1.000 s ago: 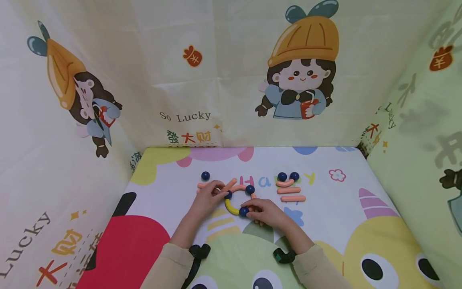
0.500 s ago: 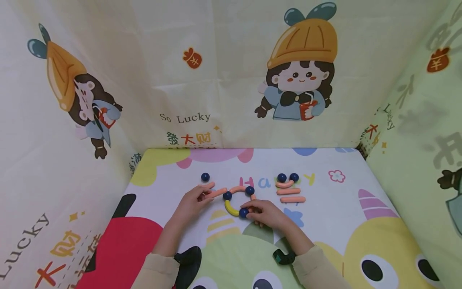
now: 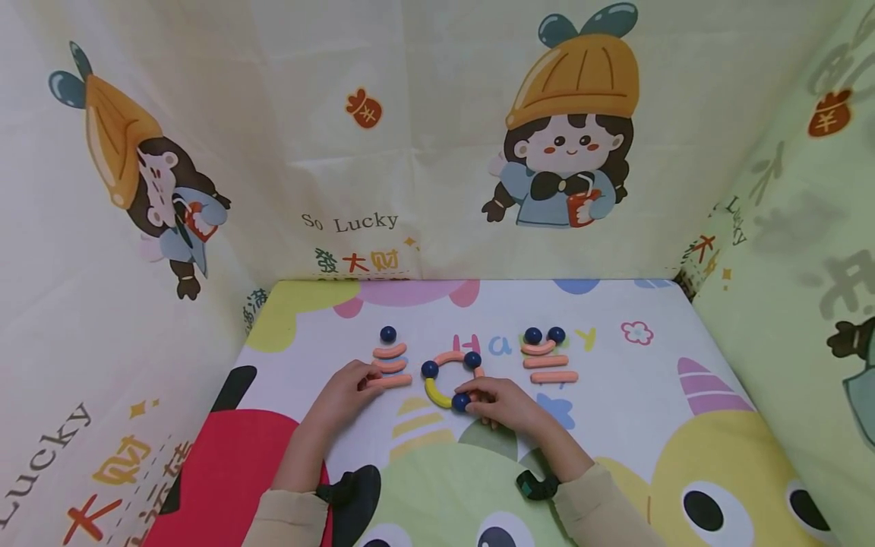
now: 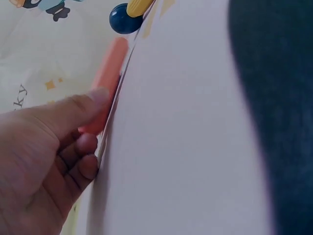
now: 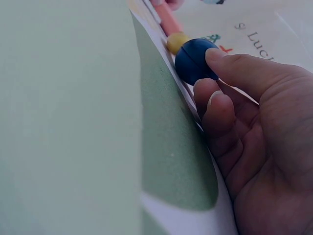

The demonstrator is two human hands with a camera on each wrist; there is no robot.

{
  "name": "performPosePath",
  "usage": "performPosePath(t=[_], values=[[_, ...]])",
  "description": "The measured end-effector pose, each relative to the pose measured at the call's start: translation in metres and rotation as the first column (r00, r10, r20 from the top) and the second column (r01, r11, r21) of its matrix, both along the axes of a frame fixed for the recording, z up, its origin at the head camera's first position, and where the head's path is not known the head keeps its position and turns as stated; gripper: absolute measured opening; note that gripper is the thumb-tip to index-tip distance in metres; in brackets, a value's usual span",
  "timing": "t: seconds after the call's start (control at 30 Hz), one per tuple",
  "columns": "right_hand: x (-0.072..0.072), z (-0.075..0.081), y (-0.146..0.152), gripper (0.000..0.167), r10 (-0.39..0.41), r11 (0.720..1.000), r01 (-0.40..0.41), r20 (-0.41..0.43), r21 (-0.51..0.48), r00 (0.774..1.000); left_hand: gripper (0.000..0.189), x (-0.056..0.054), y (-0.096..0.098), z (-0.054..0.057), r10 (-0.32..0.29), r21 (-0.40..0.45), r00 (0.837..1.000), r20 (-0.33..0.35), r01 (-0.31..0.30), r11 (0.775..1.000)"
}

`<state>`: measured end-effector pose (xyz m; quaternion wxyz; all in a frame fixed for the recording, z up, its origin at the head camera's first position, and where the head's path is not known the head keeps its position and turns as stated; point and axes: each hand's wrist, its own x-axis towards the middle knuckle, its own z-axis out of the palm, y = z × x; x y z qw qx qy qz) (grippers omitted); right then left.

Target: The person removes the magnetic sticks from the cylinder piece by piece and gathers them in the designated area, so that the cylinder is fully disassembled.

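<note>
My left hand pinches the near end of a straight pink rod between thumb and fingers, low at the table. The left wrist view shows that rod under the thumb. My right hand grips a dark blue ball at the near side of a ring. Two more blue balls, one at the left and one at the upper right, belong to this ring. A curved yellow rod and a curved pink rod link them. Fingers partly cover another pink rod.
Beyond my left hand lie a loose blue ball and two curved pink rods. To the right are two blue balls, a curved pink rod and two straight ones. A printed cloth wall stands behind the table.
My left hand has carried the straight pink rod from beside the ring leftward and down, below the curved pink rods. The right hand has stayed on its blue ball.
</note>
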<state>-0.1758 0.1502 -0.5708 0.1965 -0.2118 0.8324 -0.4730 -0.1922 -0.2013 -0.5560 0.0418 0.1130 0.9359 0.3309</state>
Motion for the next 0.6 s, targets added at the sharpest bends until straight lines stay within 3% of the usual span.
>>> performPosePath(t=[0.2,0.6], values=[[-0.0009,0.0007,0.0003,0.031,0.000,1.000,0.000,0.001,-0.008,1.000,0.017,-0.0015,-0.0008,-0.0008,-0.014,-0.022,1.000,-0.016,0.014,1.000],[0.0008,-0.0011,-0.0007,0.029,-0.007,1.000,0.007,-0.010,-0.008,1.000,0.022,-0.0023,0.0010,-0.0038,0.036,-0.051,0.999,-0.011,-0.037,0.998]])
